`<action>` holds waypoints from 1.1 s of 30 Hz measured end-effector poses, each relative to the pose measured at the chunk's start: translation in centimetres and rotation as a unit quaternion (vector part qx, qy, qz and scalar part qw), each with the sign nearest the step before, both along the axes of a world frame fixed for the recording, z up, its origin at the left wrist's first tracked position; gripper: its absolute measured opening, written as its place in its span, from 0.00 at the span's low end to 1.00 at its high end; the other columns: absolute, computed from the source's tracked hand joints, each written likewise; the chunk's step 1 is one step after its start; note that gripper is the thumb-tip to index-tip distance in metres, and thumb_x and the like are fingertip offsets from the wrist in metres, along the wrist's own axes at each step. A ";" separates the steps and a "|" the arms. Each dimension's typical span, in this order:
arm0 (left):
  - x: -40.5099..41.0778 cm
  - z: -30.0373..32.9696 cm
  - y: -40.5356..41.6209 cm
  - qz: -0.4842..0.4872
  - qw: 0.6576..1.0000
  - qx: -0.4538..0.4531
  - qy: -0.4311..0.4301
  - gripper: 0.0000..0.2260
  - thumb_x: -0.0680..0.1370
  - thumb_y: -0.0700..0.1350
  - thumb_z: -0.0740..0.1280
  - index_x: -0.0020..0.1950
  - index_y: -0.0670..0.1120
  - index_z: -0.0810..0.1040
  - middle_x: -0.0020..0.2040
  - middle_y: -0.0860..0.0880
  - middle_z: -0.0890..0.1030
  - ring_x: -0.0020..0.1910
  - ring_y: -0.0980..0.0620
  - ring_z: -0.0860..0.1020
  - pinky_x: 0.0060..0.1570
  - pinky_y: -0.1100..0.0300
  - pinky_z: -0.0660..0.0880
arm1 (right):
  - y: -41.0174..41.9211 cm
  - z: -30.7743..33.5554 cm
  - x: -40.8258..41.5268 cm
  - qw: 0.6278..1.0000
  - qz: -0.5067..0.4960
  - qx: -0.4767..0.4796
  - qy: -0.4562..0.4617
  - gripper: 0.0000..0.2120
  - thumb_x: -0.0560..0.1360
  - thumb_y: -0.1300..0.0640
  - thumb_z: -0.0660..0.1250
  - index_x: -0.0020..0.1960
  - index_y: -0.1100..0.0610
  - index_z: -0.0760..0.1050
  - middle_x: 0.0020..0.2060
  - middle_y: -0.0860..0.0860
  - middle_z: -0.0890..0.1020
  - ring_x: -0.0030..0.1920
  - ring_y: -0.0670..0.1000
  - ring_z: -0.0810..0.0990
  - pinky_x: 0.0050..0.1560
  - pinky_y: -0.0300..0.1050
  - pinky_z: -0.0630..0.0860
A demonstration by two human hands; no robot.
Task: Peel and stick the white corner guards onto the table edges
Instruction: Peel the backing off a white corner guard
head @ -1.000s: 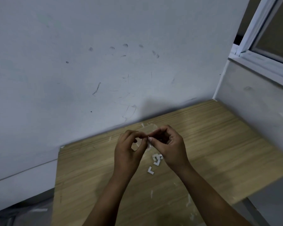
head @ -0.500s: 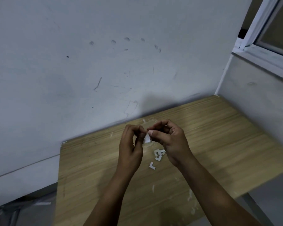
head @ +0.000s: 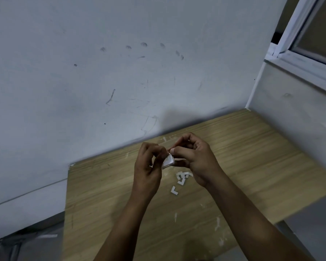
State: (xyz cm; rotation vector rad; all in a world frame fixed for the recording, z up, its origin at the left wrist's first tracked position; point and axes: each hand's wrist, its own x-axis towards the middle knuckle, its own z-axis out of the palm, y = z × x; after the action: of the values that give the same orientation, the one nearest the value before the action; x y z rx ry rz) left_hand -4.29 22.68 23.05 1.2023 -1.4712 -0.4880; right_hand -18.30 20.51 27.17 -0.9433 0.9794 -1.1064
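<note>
A small white corner guard (head: 167,161) is held above the wooden table (head: 105,189), pinched between both hands. My left hand (head: 149,166) grips its left side with thumb and fingers. My right hand (head: 194,159) pinches its upper edge with thumb and forefinger. Much of the guard is hidden by the fingers. Under the hands, several small white L-shaped pieces (head: 181,180) lie on the tabletop, one (head: 174,190) a little apart toward me.
The table stands in a corner, with a scuffed white wall (head: 120,81) behind and another on the right under a window frame (head: 305,59). White scraps or smears (head: 217,223) dot the near tabletop. The table's left edge (head: 67,194) drops to the floor.
Both hands have lifted slightly and tilted the corner guard, so its white face now shows between the fingers. The view has drifted a little.
</note>
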 end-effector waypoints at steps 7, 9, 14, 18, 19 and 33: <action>1.6 -0.2 -0.4 0.018 0.992 -0.054 -0.116 0.10 0.72 0.26 0.70 0.45 0.40 0.82 0.45 0.48 0.77 0.46 0.56 0.76 0.43 0.70 0.69 | 0.6 -0.4 0.5 0.996 -0.053 -0.067 0.041 0.15 0.71 0.74 0.70 0.42 0.58 0.67 0.38 0.57 0.83 0.42 0.53 0.82 0.37 0.42 0.80; 2.2 0.1 -0.7 0.013 0.985 -0.075 -0.157 0.08 0.72 0.30 0.69 0.47 0.41 0.82 0.46 0.49 0.77 0.46 0.51 0.76 0.43 0.58 0.73 | 0.6 -0.6 0.6 0.989 -0.071 -0.108 0.070 0.16 0.70 0.73 0.71 0.41 0.58 0.67 0.39 0.61 0.82 0.42 0.54 0.82 0.42 0.45 0.81; 1.8 0.5 -0.7 0.021 0.984 -0.081 -0.158 0.08 0.73 0.32 0.68 0.48 0.42 0.82 0.46 0.49 0.77 0.46 0.52 0.76 0.42 0.51 0.75 | 0.7 -0.9 1.2 0.975 -0.105 -0.167 0.103 0.17 0.70 0.71 0.71 0.40 0.57 0.65 0.39 0.59 0.82 0.43 0.54 0.83 0.48 0.46 0.82; 1.4 1.0 -0.1 0.033 0.989 -0.062 -0.129 0.05 0.76 0.42 0.69 0.49 0.47 0.84 0.46 0.53 0.79 0.46 0.54 0.77 0.42 0.58 0.74 | 0.7 -0.9 1.3 0.977 -0.107 -0.155 0.095 0.17 0.71 0.71 0.71 0.40 0.56 0.64 0.40 0.61 0.82 0.43 0.53 0.84 0.50 0.49 0.82; 1.4 1.4 0.2 0.036 0.991 -0.048 -0.119 0.04 0.76 0.43 0.71 0.49 0.49 0.84 0.46 0.54 0.79 0.45 0.55 0.77 0.42 0.64 0.72 | 0.6 -0.9 1.3 0.977 -0.106 -0.155 0.102 0.17 0.72 0.71 0.71 0.40 0.56 0.65 0.40 0.60 0.82 0.44 0.53 0.84 0.49 0.47 0.82; 1.0 4.5 1.1 0.060 0.964 0.233 0.117 0.05 0.73 0.50 0.74 0.45 0.50 0.87 0.41 0.56 0.87 0.44 0.60 0.84 0.47 0.61 0.79 | 1.2 -1.0 2.4 0.923 -0.145 -0.270 0.231 0.20 0.71 0.62 0.73 0.38 0.44 0.64 0.39 0.52 0.82 0.38 0.54 0.84 0.37 0.48 0.83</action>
State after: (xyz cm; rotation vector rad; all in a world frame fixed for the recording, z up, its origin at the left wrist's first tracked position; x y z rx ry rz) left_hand -3.33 23.78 27.56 1.5301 -1.1030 -0.8947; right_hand -15.90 21.68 26.21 -1.5970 1.2508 -1.4824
